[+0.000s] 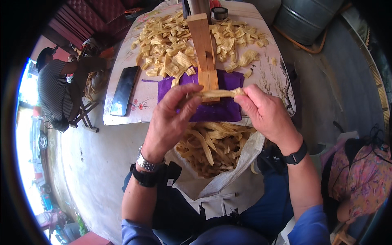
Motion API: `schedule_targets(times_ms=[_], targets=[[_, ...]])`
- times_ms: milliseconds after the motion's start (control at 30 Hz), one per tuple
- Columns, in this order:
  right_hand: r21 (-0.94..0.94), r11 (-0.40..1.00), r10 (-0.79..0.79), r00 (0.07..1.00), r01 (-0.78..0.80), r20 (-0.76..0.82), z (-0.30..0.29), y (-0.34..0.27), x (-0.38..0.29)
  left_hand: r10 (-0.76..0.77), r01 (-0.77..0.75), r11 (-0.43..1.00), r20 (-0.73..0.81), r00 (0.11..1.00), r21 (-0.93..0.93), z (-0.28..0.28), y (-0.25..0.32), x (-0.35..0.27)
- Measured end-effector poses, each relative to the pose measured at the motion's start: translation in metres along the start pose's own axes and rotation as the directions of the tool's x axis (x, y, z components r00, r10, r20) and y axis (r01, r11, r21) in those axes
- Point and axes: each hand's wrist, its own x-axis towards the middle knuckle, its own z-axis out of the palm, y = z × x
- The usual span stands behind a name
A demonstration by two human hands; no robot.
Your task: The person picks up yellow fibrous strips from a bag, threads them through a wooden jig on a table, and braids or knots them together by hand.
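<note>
A twisted, pale yellow strip of dried plant husk (219, 93) stretches level between my two hands. My left hand (171, 119) pinches one end between thumb and fingers. At the other end, beside a small knot-like lump, my right hand (266, 113) grips it. Just beyond the strip stands a wooden stand (206, 58) with a small peg, its base on a purple cloth (229, 113). Below my hands, an open woven sack (245, 162) holds many long dried husk strips (211, 144).
Short husk pieces (168, 39) lie heaped on the table (147, 113), left and right of the stand. A smartphone (125, 91) rests near the left edge. A tape roll (219, 13) sits at the back. People sit at left (58, 88) and right (358, 174); a metal drum (303, 21) stands behind.
</note>
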Motion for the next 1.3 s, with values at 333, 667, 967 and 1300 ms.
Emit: schedule_targets(times_ms=[333, 667, 967, 1300], targets=[[-0.009, 1.0, -0.01, 0.983, 0.008, -0.183, 0.023, 0.009, 0.034, -0.058, 0.056, 0.998, -0.186, 0.981, -0.016, 0.001, -0.007, 0.042], [-0.024, 0.994, 0.109, 0.994, -0.109, -0.003, 0.023, 0.005, 0.011, -0.072, 0.072, 0.943, -0.011, 0.997, 0.324, -0.006, 0.014, 0.008], [-0.077, 0.973, -0.218, 0.976, 0.217, -0.007, 0.03, -0.014, 0.011, 0.126, -0.136, 0.987, 0.11, 0.986, 0.091, 0.004, 0.013, 0.002], [-0.19, 0.964, -0.228, 0.947, 0.186, -0.225, 0.017, 0.012, 0.037, 0.066, -0.044, 0.993, -0.202, 0.977, 0.109, -0.005, 0.012, 0.039]])
